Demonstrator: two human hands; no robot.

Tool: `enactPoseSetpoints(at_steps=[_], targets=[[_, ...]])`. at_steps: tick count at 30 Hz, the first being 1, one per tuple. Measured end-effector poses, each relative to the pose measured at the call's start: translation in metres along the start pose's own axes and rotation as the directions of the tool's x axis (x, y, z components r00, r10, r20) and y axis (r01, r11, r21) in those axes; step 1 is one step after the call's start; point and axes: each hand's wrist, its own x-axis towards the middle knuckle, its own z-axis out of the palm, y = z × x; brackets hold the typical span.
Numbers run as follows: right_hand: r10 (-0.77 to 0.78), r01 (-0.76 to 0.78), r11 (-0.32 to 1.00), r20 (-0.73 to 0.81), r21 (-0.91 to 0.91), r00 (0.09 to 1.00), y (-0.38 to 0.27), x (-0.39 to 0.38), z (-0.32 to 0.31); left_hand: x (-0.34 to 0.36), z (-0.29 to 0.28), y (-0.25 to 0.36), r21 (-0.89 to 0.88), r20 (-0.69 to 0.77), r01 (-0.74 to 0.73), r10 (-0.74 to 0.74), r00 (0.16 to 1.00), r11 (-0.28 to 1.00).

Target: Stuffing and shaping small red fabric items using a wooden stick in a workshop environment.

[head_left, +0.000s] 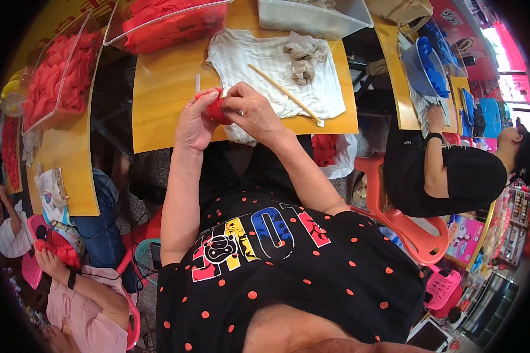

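Both my hands hold a small piece of bunched red fabric (217,110) over the front edge of the wooden table. My left hand (195,122) grips its left side, with the thumb on top. From the other side, the fingers of my right hand (254,113) pinch the fabric. Just beyond them a white cloth (241,53) is spread on the table. A thin wooden stick (284,92) lies slantwise across it. Near the cloth's far right part sits a crumpled heap of sheer beige fabric (304,57).
Ahead stand a clear bin of red fabric pieces (171,23) and a translucent bin (315,16). Another red-filled bin (62,73) is on the left table. Co-workers sit at both sides, one by a blue-filled tub (427,67). A white bag (343,156) hangs below my table's right edge.
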Motion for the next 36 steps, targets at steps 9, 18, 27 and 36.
enactPoseSetpoints(at_steps=[9, 18, 27, 36], targets=[[0.535, -0.403, 0.753, -0.127, 0.520, 0.835, -0.015, 0.001, 0.008, 0.000, 0.007, -0.017, -0.171, -0.079, 0.077, -0.091, 0.993, 0.982], [0.374, -0.292, 0.903, -0.241, 0.315, 0.896, -0.005, -0.014, 0.008, 0.003, 0.005, -0.017, -0.175, -0.043, 0.124, -0.133, 0.990, 0.977], [0.160, -0.146, 0.985, -0.163, 0.096, 0.974, -0.008, -0.013, 0.010, 0.003, -0.004, -0.019, -0.241, -0.038, 0.089, -0.101, 0.994, 0.967], [0.119, -0.112, 0.980, -0.033, 0.162, 0.992, -0.006, -0.017, 0.011, 0.001, -0.005, -0.020, -0.278, 0.003, 0.117, -0.121, 0.993, 0.954]])
